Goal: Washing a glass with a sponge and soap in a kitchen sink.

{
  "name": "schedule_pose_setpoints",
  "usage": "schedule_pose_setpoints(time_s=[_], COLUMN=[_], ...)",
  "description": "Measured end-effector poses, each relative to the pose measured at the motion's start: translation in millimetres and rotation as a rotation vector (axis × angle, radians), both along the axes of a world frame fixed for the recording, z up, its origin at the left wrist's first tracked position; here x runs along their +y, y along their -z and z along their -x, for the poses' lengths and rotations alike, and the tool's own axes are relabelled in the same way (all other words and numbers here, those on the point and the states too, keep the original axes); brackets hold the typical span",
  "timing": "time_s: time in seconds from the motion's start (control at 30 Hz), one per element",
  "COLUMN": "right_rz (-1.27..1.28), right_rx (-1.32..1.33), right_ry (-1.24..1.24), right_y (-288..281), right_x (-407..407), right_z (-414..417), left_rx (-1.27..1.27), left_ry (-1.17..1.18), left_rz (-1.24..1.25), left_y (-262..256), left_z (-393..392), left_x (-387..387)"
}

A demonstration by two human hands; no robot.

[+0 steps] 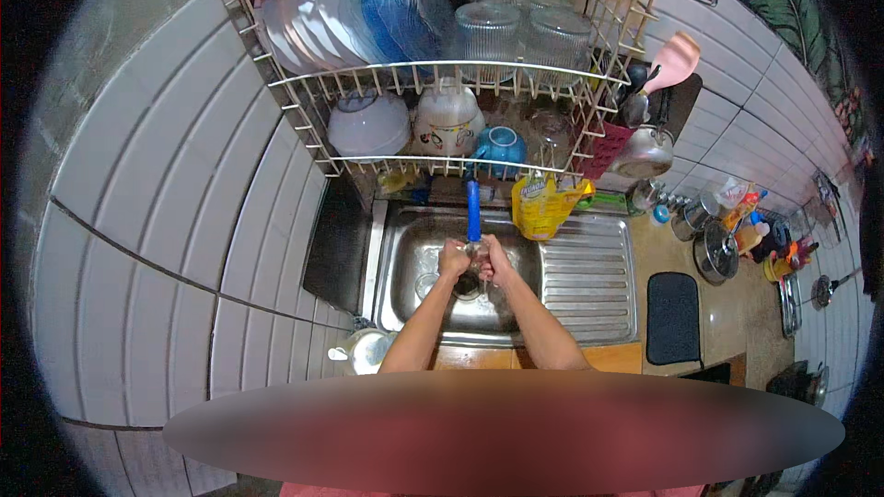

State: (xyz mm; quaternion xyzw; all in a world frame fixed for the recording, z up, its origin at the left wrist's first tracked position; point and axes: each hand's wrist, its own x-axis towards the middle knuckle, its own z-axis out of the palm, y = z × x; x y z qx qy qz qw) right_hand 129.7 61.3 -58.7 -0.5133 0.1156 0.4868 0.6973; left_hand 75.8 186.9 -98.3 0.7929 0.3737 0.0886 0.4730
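Observation:
Over the sink basin [407, 314], my left hand [453, 259] and my right hand [496, 262] come together below a blue faucet hose [473, 210]. They hold a clear glass [476, 254] between them, right under the hose's end. My fingers cover much of it. Below my left hand, another clear glass [426, 284] rests in the stainless basin. A round dark shape, perhaps the drain or one more vessel, shows beneath my hands.
A wire dish rack [442, 67] with plates, glasses [487, 31], bowls and a blue cup [502, 146] hangs above the sink. Near the ribbed drainboard [587, 283] stands a yellow detergent pouch [545, 207]. A black mat [673, 317] and a lidded pot [716, 254] occupy the right counter.

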Motion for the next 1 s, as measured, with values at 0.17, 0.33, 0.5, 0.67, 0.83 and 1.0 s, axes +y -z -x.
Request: schedule_pose_setpoints(time_s=[0.17, 0.33, 0.5, 0.67, 0.83, 1.0], right_rz=[-0.009, 0.12, 0.119, 0.065, 0.05, 0.006], right_rx=[-0.032, -0.135, -0.145, -0.077, -0.099, -0.09], right_ry=[-0.077, -0.042, -0.018, -0.048, -0.098, -0.13], right_y=[-7, -11, -8, -14, -27, -33], right_x=[2, -1, -9, -12, -13, -19], right_z=[-4, -7, -8, -8, -7, -15], left_rx=[0.138, 0.208, 0.247, 0.145, 0.068, 0.063], left_ry=[0.061, 0.029, 0.264, 0.36, 0.151, 0.203], left_rz=[-0.025, -0.028, -0.04, -0.176, 0.007, -0.005], left_y=[-10, 3, 56, 55, 23, 42], left_z=[-4, -9, -30, -27, -25, -35], left_x=[6, 1, 20, 28, 20, 20])
